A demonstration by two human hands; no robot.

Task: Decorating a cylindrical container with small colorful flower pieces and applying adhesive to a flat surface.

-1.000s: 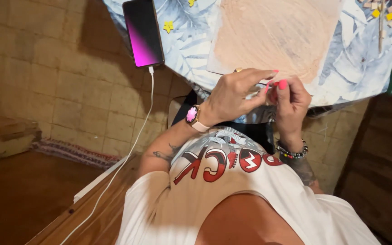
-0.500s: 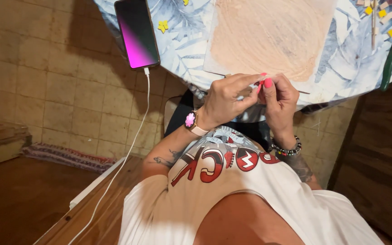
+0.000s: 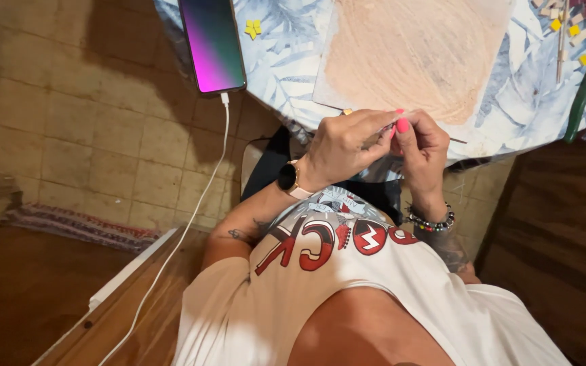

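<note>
Small piece: a thin, pale bit (image 3: 380,137) sits pinched between the fingertips of both hands, just off the near edge of the table; too small to tell what it is.
Left hand: the left hand (image 3: 344,146) is curled over, thumb and forefinger closed on the small piece from the left; a watch (image 3: 288,178) sits on its wrist.
Right hand: the right hand (image 3: 423,150) meets it from the right, pink-nailed fingers (image 3: 402,125) pressed to the same piece (the two hands touch at the tips); a bead bracelet (image 3: 431,222) circles the wrist.
Board: a pale square board (image 3: 415,51) smeared with tan paste lies on the table just beyond the hands.
Table: the tablecloth (image 3: 286,61) is blue with a leaf print.
Phone: a lit phone (image 3: 212,42) lies at the table's left edge, well apart from the hands, with a white cable (image 3: 198,196) hanging down from it.
Far corner: small yellow tiles (image 3: 573,28), a thin stick (image 3: 563,37) and a green handle (image 3: 584,88) lie at the right.
In the way: nothing covers the pinch except the hands' own fingers.
</note>
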